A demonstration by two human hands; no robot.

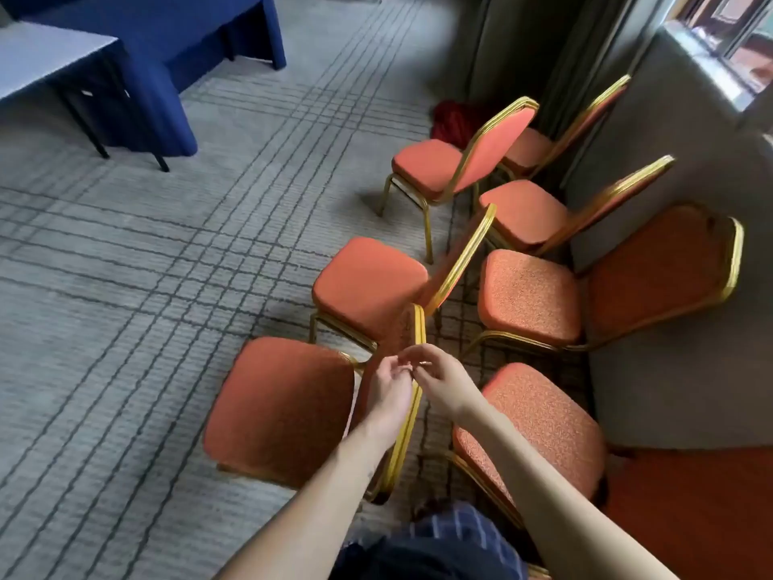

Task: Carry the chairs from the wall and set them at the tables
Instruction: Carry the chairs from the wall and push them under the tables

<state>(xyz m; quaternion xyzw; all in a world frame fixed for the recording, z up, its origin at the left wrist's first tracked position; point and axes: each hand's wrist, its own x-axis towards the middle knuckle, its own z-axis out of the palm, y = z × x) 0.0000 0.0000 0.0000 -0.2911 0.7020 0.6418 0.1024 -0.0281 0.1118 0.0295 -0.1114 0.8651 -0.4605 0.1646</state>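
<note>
Head view: I stand over rows of orange banquet chairs beside the wall (669, 391), both bare arms stretched forward.
Nearest chair (280, 408): directly below me on the carpet (125, 286), seat pointing left. Its gold top rail (405, 429) runs under my hands, and it stands well apart from the tables.
Left hand (389, 391): over the rail on the seat side, palm showing, fingers loosely curled, nothing visible in them.
Right hand (441, 380): over the rail from the back side, fingers bent toward the left fingertips. Whether they pinch anything or touch the rail, I cannot tell.
Other chairs (527, 295): two more in line ahead of mine and four along the wall, one of those just beside mine on the right.
Tables (46, 56): far upper left, one grey-topped, with one draped in blue cloth (175, 48) behind it.
Handling: padded seat and back on a stiff metal frame, so I judge it awkward more than heavy. The smooth rail may slip, and the best hold is likely one hand on the top rail and the other under the seat frame.
Risk: the legs could catch the neighbouring chairs as mine lifts out.
Containers: none in view.
</note>
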